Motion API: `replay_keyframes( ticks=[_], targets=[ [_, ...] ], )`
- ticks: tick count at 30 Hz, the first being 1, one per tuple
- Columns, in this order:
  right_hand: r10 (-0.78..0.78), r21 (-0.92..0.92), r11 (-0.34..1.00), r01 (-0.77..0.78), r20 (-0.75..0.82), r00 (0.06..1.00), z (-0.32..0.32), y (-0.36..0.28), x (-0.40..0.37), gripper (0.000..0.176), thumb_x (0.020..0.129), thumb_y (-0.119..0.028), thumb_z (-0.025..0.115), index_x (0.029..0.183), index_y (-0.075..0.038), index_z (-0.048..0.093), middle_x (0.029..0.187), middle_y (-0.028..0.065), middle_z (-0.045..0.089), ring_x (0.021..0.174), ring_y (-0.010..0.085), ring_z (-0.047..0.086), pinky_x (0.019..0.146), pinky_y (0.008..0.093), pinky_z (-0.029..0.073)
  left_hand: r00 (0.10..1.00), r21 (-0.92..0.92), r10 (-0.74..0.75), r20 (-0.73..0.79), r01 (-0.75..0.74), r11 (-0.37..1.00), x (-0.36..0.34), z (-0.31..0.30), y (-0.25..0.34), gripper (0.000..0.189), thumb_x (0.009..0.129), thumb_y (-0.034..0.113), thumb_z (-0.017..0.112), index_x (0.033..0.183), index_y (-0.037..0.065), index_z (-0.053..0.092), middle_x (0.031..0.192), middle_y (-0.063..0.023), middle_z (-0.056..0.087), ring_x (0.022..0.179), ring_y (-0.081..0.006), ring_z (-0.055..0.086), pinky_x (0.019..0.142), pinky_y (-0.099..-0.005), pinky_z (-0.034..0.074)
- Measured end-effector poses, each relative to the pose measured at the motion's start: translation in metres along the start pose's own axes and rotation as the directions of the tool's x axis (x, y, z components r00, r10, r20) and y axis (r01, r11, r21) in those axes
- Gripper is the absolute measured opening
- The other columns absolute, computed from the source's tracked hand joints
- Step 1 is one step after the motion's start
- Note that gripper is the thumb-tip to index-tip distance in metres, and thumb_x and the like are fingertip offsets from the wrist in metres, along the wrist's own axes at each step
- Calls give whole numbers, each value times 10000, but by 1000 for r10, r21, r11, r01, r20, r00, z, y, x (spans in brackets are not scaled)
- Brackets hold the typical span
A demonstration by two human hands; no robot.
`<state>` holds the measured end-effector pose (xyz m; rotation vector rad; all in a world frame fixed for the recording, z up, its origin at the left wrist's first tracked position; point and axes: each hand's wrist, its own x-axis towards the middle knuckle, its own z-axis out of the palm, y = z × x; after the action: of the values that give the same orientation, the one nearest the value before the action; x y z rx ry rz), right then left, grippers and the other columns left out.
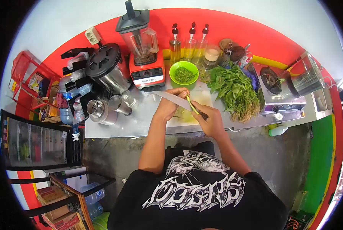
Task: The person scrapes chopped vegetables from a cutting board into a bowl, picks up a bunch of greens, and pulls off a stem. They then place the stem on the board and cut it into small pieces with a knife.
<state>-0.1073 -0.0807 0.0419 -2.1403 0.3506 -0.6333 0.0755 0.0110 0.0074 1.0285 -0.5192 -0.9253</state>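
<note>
Left hand (170, 104) curled shut, fingertips seemingly pinching the upper end of a green stalk (192, 105); exact contact hard to make out.

- Far left of counter (140, 119): steel cups (102, 111), well clear of the work. Blender (142, 42) behind them. Green bowl (183, 73) of chopped herb just beyond the hands.
- Work in hand, as I judge it: trimming the stalk with the knife (164, 95) above the board (206, 98).
- To do it well: hold the edge turned away from the left fingertips, pinch the stalk firmly near its end, draw the blade in short, light strokes, and let the trimmings drop on the board, not the bare counter.
- Blade lies flat, pointing left, crossing over the left hand's knuckles; stalk lies between the two hands, over the board.
- Right hand (213, 122) closed in a fist around the knife handle, no gap between fingers; the stalk's lower end runs in against this hand.
- Right of the hands: loose pile of leafy greens (234, 92) with roots, touching the board's edge. Stove (273, 82) beyond it, apart.
</note>
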Motion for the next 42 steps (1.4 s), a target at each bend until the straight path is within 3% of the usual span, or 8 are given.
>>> replay_keyframes(
  ticks=[6, 19, 27, 30, 36, 38, 42],
  targets=[
    [57, -44, 997, -56, 16, 998, -2, -4, -1, 428, 886, -176, 746, 1303, -110, 673, 908, 155, 719, 675, 250, 633, 657, 335, 506, 996, -58, -90, 2, 90, 994, -4, 0, 4, 131, 965, 116, 667, 1011, 1, 708, 902, -20, 673, 810, -89, 620, 722, -222, 511],
    [-28, -18, 999, 28, 24, 999, 0, 2, -3, 421, 891, -154, 719, 1308, -123, 667, 880, 162, 698, 690, 288, 633, 660, 365, 507, 999, 16, -42, 12, 42, 999, -4, 6, 2, 127, 976, 123, 657, 996, 9, 709, 883, 2, 644, 784, -66, 582, 694, -206, 480],
    [12, -38, 999, -10, 36, 999, -11, -2, -6, 424, 903, -165, 705, 1324, -149, 662, 869, 156, 691, 690, 277, 633, 658, 360, 503, 998, -118, -49, 36, 53, 992, 0, -2, -2, 143, 989, 182, 646, 975, 42, 671, 882, 22, 639, 785, -61, 588, 686, -193, 483],
    [52, -19, 998, -51, 38, 998, -11, 2, -10, 414, 908, -179, 704, 1320, -155, 665, 849, 148, 682, 691, 264, 632, 658, 350, 501, 999, -48, -26, 21, 27, 999, -3, -1, -1, 139, 989, 181, 647, 972, 45, 671, 885, 21, 641, 786, -58, 585, 684, -194, 480],
    [29, -28, 999, -29, 2, 1000, -3, 1, -10, 423, 894, -125, 702, 1315, -138, 666, 854, 150, 681, 688, 266, 630, 655, 347, 498, 999, -39, -34, 21, 35, 999, -7, 4, -3, 128, 979, 164, 658, 989, 36, 666, 905, 3, 649, 809, -75, 599, 711, -213, 491],
    [-39, 33, 999, 42, -78, 996, 2, 8, -8, 439, 881, -83, 696, 1316, -132, 665, 858, 156, 681, 693, 274, 635, 657, 352, 502, 1000, -64, -8, 11, 8, 998, -12, 12, -5, 128, 977, 157, 659, 1006, 32, 661, 921, -2, 653, 819, -82, 609, 716, -212, 496],
    [-43, -16, 999, 42, -28, 999, 2, 11, -3, 456, 873, -67, 694, 1323, -128, 659, 868, 160, 687, 700, 282, 644, 660, 355, 508, 1000, -133, 21, 20, -19, 991, -13, 5, -8, 139, 971, 134, 661, 1045, 18, 646, 974, -17, 664, 871, -103, 642, 761, -221, 526]
  ],
)
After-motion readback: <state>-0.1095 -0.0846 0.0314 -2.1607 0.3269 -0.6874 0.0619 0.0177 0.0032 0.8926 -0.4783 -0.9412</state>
